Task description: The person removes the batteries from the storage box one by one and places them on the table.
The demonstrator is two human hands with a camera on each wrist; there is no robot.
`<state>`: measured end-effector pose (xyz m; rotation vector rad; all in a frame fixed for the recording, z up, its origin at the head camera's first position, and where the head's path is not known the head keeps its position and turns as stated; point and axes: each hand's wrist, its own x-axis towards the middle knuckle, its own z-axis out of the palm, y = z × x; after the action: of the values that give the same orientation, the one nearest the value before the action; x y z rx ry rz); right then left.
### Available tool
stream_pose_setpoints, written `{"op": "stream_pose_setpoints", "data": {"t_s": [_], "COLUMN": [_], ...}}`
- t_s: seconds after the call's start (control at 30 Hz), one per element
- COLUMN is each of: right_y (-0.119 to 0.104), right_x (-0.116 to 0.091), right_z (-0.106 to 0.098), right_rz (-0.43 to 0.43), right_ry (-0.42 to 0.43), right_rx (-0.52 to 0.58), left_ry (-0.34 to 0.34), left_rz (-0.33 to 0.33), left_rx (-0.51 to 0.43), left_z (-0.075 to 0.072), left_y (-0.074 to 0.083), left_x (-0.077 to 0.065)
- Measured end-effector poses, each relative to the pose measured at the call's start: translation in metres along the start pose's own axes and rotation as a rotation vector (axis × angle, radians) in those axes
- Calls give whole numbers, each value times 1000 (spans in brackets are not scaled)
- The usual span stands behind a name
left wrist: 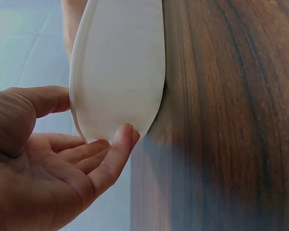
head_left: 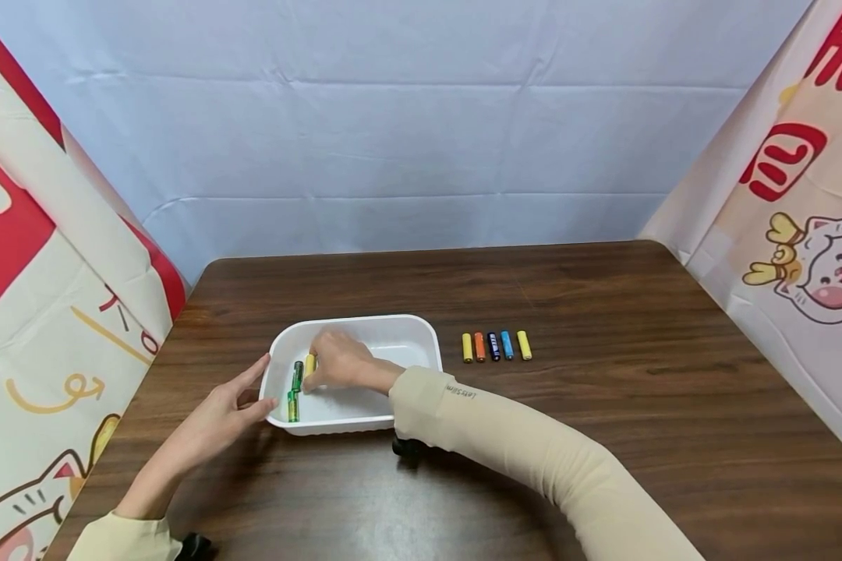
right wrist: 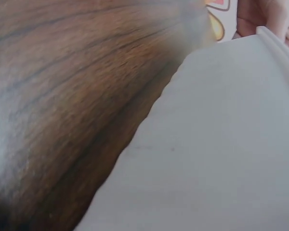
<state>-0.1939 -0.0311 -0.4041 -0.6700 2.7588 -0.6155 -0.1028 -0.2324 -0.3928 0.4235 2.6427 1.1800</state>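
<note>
A white plastic tray (head_left: 351, 423) stands on the table, in the left half of the head view. My right hand (head_left: 338, 360) reaches down into it, thumb and fingers pinching a yellow battery (head_left: 310, 365). Left of that battery, two green batteries lie along the tray's left side, a dark green one (head_left: 298, 375) behind a lighter green one (head_left: 292, 406). Against the tray's left end rests my left hand (head_left: 217, 417), thumb and fingers spread. In the left wrist view its thumb touches the rim and its fingertips touch the outer wall. The right wrist view shows only the tray's outer wall (right wrist: 207, 144), hiding the right hand.
Right of the tray, a row of several batteries stretches across the brown wooden table (head_left: 603, 374): yellow (head_left: 467, 348), orange (head_left: 479, 347), dark blue (head_left: 494, 347), light blue (head_left: 507, 345) and another yellow battery (head_left: 524, 345). White cloth (head_left: 393, 140) hangs behind, printed cloth at both sides.
</note>
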Motion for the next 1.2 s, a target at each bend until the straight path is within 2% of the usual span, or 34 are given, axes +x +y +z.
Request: {"op": "stream_pose_setpoints", "data": {"t_s": [0.13,0.33,0.47,0.6,0.8,1.03,1.2], "right_y": [0,2,9,20,45,82,113], "right_x": [-2,-12,-24,-38,-66,-101,-126], "right_z": [-4,-20,-40,-67,-110,-153,-176], "right_rz": [-8,-83,-102,-157,-231,-242,-229], "right_ry": [-1,21,48,102,142,163,170], "right_rx": [43,91,160,238,314,387,389], "left_ry": [-9,-12,-11,-3,8,9,12], "left_rz": [17,-4,-6,-2,7,-27,-23], "left_rx": [-13,-30,-32,-13,11,13,24], "left_z": [0,0,1,0,-1,-2,-1], "left_y": [-1,0,0,0,1,3,1], "left_x": [0,0,0,1,2,1,1]}}
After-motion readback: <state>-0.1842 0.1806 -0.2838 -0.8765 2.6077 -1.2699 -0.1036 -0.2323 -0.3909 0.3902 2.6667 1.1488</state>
